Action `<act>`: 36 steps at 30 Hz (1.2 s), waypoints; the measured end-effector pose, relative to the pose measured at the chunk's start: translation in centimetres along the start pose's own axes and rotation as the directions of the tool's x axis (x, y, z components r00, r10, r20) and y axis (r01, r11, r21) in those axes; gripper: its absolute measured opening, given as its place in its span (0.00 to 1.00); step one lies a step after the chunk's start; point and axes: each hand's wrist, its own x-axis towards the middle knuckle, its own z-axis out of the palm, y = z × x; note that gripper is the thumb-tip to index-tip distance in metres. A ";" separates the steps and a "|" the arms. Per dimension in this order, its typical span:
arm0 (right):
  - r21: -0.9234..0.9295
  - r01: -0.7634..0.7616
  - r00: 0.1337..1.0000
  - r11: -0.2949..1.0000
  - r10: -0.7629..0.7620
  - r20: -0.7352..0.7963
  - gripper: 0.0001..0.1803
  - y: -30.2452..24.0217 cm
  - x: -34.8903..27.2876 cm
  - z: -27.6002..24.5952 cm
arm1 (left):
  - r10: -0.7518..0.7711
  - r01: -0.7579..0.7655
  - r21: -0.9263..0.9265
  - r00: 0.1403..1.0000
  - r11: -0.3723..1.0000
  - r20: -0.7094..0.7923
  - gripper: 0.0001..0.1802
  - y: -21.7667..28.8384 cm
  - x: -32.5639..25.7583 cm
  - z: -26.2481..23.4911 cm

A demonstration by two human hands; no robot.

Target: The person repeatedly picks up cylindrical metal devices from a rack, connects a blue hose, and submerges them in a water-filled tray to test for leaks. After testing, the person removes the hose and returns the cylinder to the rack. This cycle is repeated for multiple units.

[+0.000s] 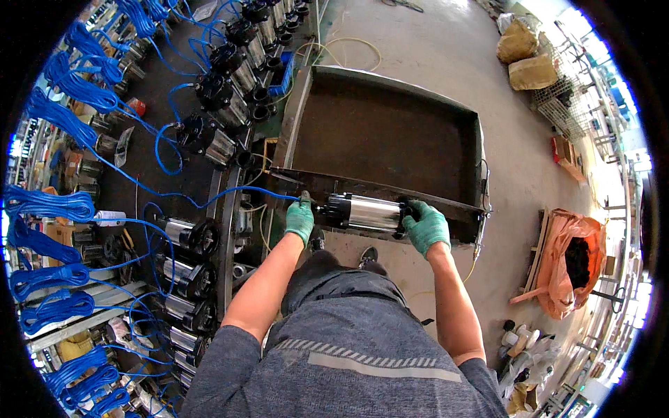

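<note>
I hold a submersible pump point(373, 213) lengthwise in front of me, over the near edge of a metal tank point(390, 78). Its body is a shiny steel cylinder with black ends. My left hand point(300, 219), in a green glove, grips the left end, where a blue cable point(261, 189) runs off to the left. The gloved right hand point(427, 226) is closed round the black right end. Fingers on the far side of the pump are partly hidden. Dark brown contents or a dark bottom show inside the tank.
Several similar pumps stand along the bench point(226, 230) on my left, with coiled blue cables point(52, 202) beyond them. A blue crate point(282, 75) sits by the tank's far left corner. An orange sack point(557, 279) and a wire cage point(561, 97) stand to the right.
</note>
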 end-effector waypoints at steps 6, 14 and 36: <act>-0.103 0.057 0.998 0.993 -0.056 0.015 0.27 -1.8 0.4 0.8 | -0.201 0.167 0.248 0.972 0.954 0.121 0.32 -0.7 2.1 -2.0; 0.607 -0.001 0.997 0.795 0.048 -0.063 0.39 4.6 -4.0 3.5 | 0.362 -0.395 0.236 0.916 0.888 0.174 0.32 3.0 -2.8 -2.2; 0.987 -0.020 0.589 0.162 0.800 -0.119 0.09 27.1 1.2 5.7 | 0.413 -0.442 0.171 0.893 0.881 0.181 0.35 2.3 -4.3 0.9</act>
